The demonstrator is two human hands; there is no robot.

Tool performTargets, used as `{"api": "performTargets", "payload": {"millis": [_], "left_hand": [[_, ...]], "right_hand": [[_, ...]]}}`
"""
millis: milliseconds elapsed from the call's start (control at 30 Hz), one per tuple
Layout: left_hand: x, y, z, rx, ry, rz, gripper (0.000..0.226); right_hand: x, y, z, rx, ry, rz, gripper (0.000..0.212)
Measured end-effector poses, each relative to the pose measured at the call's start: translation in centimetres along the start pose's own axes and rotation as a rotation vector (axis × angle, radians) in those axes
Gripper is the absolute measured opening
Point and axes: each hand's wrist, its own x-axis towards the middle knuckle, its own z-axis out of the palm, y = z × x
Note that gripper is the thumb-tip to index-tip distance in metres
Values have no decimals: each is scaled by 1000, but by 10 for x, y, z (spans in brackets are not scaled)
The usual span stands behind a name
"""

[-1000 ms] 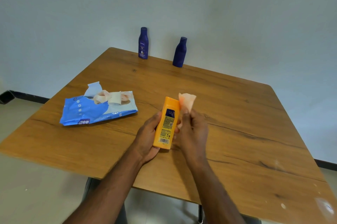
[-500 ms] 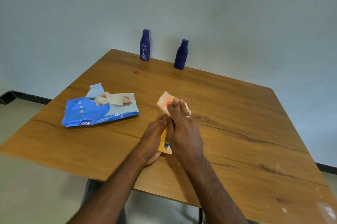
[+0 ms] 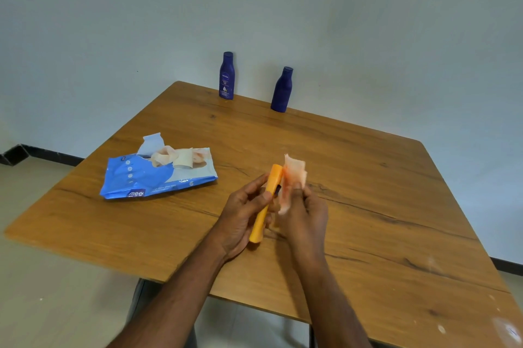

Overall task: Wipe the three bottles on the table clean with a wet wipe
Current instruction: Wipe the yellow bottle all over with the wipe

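One slim orange plastic bottle [image 3: 267, 200], low centre of frame, now shows its narrow side, turned since a second ago; left hand [image 3: 243, 214] grips it, right hand [image 3: 304, 212] pinches the crumpled white wet wipe [image 3: 293, 178] against it; two dark blue bottles [image 3: 227, 76] await at top

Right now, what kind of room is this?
Probably a plain room in a home: a bare white wall, a wooden table pushed against it and a tiled floor. Little else shows.

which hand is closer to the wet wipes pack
Left. The left hand, holding the orange bottle, sits just right of the wet wipes pack; the right hand lies beyond it, farther right.
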Motion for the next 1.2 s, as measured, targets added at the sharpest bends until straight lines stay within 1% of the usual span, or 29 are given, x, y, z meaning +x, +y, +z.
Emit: {"api": "performTargets", "payload": {"millis": [33,67,100,167,233,267,333,400,533,633,800,900,967,1000,1033,1100,1133,1167,1200], "left_hand": [[0,0,0,6,29,2,51],[0,-2,1,24,59,2,54],[2,-3,1,53,85,3,55],[3,-6,2,112,121,8,50],[4,-7,4,109,129,1,39],[4,-6,4,82,122,-13,34],[4,-5,4,19,98,-30,29],[4,-4,3,-21,92,-32,29],[5,-2,1,-101,133,-50,28],[8,0,-2,-150,202,-60,27],[14,-3,-7,-33,317,-66,19],[16,-4,-7,26,348,-38,17],[15,-4,-6,23,340,-36,16],[14,-4,-6,6,338,-40,15],[13,-4,-6,-19,333,-44,15],[11,-3,-8,-80,321,-48,14],[9,-2,-8,-108,307,-47,14],[7,-1,-8,-132,293,-46,17],[6,0,-7,-155,278,-46,26]], "right_hand": [[3,0,-4,56,39,73,32],[5,-1,-8,73,79,97,32],[8,-1,-12,51,109,74,31],[10,-3,-16,-69,123,-65,27],[11,-8,-14,-183,33,-193,25],[11,-9,-12,-236,-43,-225,31],[13,-8,-7,-346,-186,-252,43],[13,-7,-2,-404,-266,-274,47],[7,-6,-4,-455,-303,-297,46],[-12,-2,-7,-460,-359,-310,45],[-45,10,-24,-428,-397,-246,48],[-55,17,-34,-459,-412,-275,48],[-58,18,-41,-460,-431,-286,40],[-57,18,-46,-411,-454,-237,31],[-54,17,-52,-291,-486,-119,28],[-46,12,-62,165,-478,235,33],[-43,9,-66,367,-418,373,33],[-38,7,-69,476,-317,461,31],[-32,5,-72,529,-202,517,30]]}}
